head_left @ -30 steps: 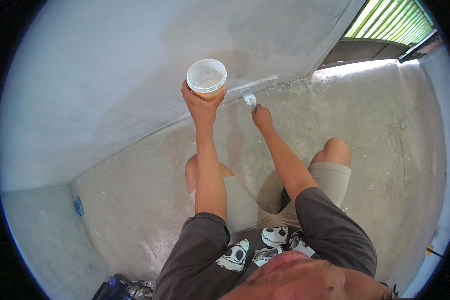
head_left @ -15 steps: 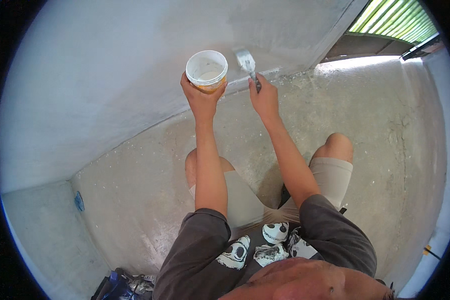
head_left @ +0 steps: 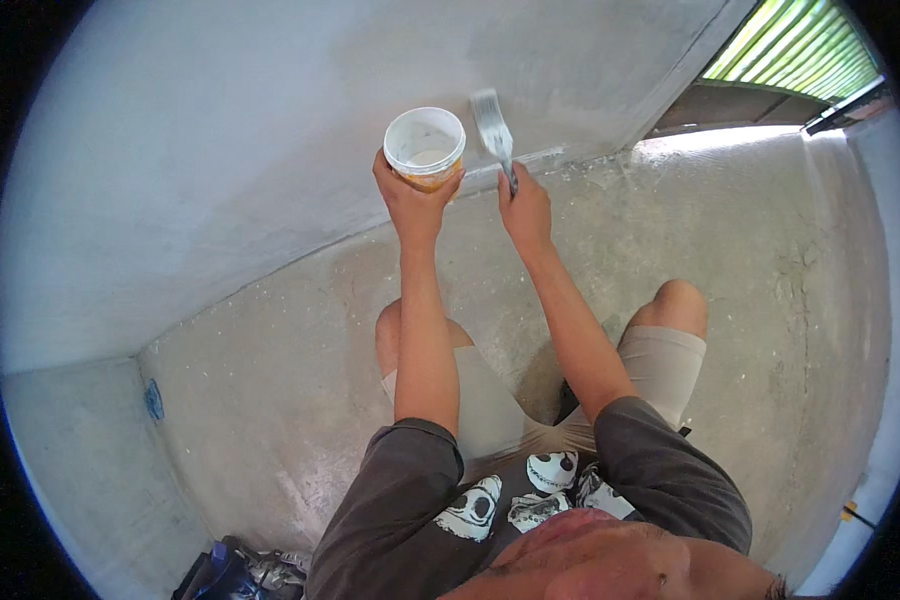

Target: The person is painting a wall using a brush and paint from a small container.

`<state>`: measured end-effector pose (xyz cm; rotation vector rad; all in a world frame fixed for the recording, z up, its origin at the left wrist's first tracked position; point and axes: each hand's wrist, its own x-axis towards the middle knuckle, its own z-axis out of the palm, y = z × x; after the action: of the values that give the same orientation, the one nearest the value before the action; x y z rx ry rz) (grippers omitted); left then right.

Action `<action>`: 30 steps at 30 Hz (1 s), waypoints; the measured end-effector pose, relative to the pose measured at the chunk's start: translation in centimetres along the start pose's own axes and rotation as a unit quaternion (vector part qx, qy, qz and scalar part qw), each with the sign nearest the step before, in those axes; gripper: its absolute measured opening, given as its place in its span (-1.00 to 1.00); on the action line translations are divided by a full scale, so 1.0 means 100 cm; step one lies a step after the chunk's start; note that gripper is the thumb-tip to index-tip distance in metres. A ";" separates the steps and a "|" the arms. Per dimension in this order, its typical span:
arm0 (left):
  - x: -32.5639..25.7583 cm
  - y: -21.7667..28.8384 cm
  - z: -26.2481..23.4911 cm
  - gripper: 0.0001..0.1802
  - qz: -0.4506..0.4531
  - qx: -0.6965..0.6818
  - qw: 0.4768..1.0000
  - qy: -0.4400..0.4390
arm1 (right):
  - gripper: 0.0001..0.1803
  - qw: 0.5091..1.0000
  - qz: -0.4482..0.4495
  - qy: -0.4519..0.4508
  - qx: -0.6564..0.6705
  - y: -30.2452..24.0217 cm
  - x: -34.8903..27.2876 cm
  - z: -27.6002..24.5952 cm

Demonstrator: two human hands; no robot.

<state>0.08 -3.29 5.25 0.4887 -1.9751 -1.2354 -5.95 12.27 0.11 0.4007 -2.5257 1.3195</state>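
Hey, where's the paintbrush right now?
In the head view, the paintbrush is above centre, held in the right hand, just right of the white tub in the left hand.

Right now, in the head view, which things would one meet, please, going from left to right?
Small blue object → dark bundle on the floor → white bucket → paintbrush → bright green slats.

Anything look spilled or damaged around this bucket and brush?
White specks dot the concrete floor, perhaps splashes, and a jagged, crack-like line marks its right side. The plastic bucket in the left hand shows no spill.
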 end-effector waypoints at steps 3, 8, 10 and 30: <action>-0.001 -0.003 -0.003 0.24 0.004 0.013 1.000 0.005 | -0.68 0.988 0.097 -0.108 -0.060 0.046 -0.032 0.029; -0.001 -0.004 0.002 0.24 -0.004 0.004 1.000 -0.008 | -0.72 0.971 0.135 -0.134 -0.144 0.106 -0.043 0.061; -0.001 -0.005 0.004 0.24 -0.009 0.013 1.000 -0.015 | -0.72 0.970 0.137 -0.133 -0.148 0.116 -0.034 0.067; 0.001 -0.003 0.019 0.27 -0.002 0.016 0.999 -0.045 | -0.69 0.947 0.163 -0.174 -0.215 0.115 0.019 0.045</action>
<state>-1.45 -2.38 4.51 0.4603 -2.0726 -1.2498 -12.29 14.66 -10.40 0.1300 -3.1856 0.7932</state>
